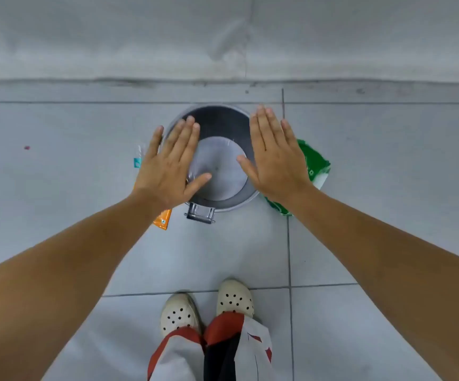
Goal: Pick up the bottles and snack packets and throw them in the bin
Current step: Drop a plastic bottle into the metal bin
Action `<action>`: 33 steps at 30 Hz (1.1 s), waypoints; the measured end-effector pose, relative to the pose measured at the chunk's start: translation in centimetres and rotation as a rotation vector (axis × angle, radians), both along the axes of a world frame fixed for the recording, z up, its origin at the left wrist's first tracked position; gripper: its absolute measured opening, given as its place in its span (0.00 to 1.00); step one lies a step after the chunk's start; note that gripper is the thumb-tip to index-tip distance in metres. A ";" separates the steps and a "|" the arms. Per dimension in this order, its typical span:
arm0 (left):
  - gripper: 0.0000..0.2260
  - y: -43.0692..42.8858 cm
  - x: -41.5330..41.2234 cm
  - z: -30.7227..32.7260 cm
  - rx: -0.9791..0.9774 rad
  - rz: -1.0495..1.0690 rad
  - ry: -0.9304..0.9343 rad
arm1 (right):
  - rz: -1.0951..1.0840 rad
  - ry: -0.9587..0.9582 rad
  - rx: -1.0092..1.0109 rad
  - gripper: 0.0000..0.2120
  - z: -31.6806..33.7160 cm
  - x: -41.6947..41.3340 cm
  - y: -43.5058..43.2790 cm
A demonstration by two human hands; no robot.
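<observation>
A round grey bin [217,116] stands open on the tiled floor ahead of my feet, with nothing visible inside. My left hand [170,166] hovers flat over its left rim, fingers spread, holding nothing. My right hand [275,158] hovers flat over its right rim, also open. A green snack packet [316,163] lies on the floor right of the bin, partly hidden by my right hand. An orange snack packet [163,220] lies left of the bin, mostly under my left wrist. A clear bottle with a teal label [139,158] shows beside my left hand.
The bin's metal pedal [200,213] points toward me. A grey wall and skirting [222,89] run just behind the bin. My feet in cream perforated clogs [206,306] stand on the floor tiles close to the bin. A small red speck [26,147] lies far left.
</observation>
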State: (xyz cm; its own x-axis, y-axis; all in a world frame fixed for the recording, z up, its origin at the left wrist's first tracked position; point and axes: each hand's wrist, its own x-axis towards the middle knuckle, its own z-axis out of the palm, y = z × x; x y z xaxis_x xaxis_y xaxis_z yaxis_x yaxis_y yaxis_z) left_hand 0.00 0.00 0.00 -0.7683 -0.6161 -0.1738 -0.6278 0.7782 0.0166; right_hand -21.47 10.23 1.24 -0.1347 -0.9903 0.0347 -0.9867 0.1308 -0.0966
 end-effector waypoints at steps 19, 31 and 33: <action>0.46 -0.7 0.6 -6.6 0.060 0.165 0.062 | -0.081 -0.373 -0.069 0.31 -10.1 -1.5 2.3; 0.51 -0.9 0.6 -7.2 0.052 0.159 0.099 | -0.667 -0.477 0.545 0.38 -20.2 -5.5 4.9; 0.51 -1.0 0.7 -7.3 0.051 0.160 0.096 | -0.726 -0.500 0.504 0.40 -21.2 -5.1 4.9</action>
